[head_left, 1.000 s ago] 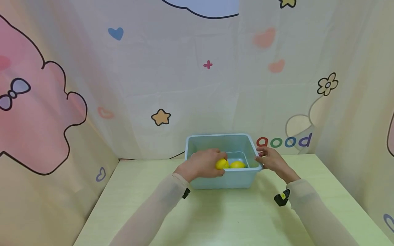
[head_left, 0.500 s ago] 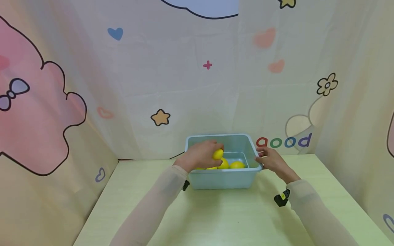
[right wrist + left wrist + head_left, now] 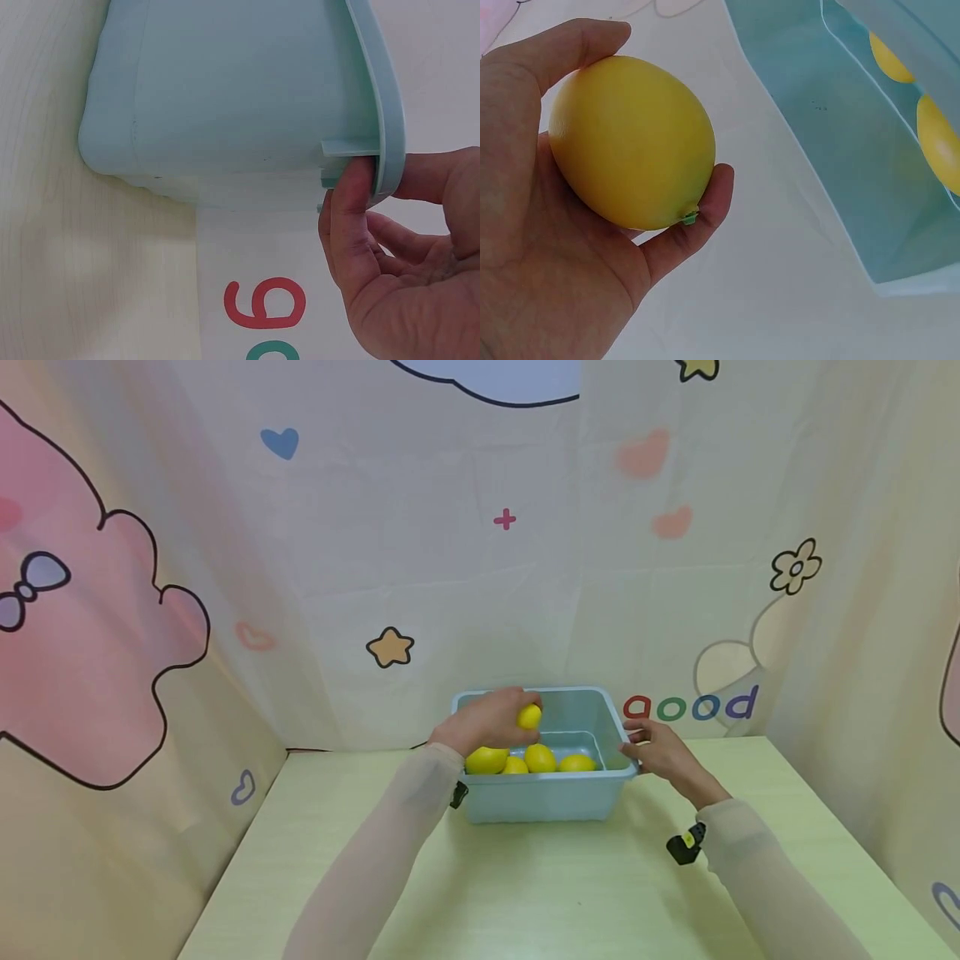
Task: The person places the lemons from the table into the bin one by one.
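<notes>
My left hand (image 3: pixel 491 720) grips a yellow lemon (image 3: pixel 529 717) just above the left part of a light blue plastic bin (image 3: pixel 536 797). In the left wrist view, thumb and fingers curl round the lemon (image 3: pixel 634 142), whose small green stem tip faces away from the palm. Several more lemons lie along the bin's near side, among them a lemon (image 3: pixel 540 758) in the middle and a lemon (image 3: pixel 577 763) farther right. At the bin's right side, my right hand (image 3: pixel 663 758) pinches the rim (image 3: pixel 390 112) between thumb and fingers.
The bin stands at the back of a pale wooden table (image 3: pixel 525 893). Close behind it hangs a printed curtain (image 3: pixel 450 568) with hearts, stars and letters. More curtain flanks the table on both sides. Each wrist wears a small black device (image 3: pixel 686 843).
My left hand has lifted a lemon up from inside the bin, uncovering the lemons at its near left. The right hand keeps its hold on the rim.
</notes>
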Motion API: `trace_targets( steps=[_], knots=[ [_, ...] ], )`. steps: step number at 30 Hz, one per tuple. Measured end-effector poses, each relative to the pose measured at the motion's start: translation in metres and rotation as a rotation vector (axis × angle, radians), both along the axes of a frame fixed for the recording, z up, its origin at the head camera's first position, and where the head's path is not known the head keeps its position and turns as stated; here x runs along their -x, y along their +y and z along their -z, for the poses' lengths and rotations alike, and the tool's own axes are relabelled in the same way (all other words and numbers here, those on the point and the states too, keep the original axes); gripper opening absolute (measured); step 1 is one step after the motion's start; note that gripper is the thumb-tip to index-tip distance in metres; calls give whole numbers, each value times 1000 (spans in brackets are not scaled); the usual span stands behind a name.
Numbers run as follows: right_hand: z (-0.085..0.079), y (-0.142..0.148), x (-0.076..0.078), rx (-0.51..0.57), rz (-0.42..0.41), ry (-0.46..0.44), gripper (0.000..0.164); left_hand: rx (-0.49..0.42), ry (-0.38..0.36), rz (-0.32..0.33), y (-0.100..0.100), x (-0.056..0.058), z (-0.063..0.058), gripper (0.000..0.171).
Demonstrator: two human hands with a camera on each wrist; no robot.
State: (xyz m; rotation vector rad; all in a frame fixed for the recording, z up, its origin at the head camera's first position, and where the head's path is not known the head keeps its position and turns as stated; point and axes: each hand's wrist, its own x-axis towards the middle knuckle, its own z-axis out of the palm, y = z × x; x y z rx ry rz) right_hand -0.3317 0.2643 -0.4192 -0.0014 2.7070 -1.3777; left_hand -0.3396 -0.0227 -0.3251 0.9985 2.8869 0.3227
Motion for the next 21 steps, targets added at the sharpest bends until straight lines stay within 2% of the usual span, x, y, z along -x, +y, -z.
trace_targets(
  steps=[12,21],
  knots=[
    [1,0,1,4,2,2,53,-38,-55,-64,-5,22,2,36],
    [0,0,-1,13,2,-7,55,-89,-105,-111,-3,35,13,36]
  ],
)
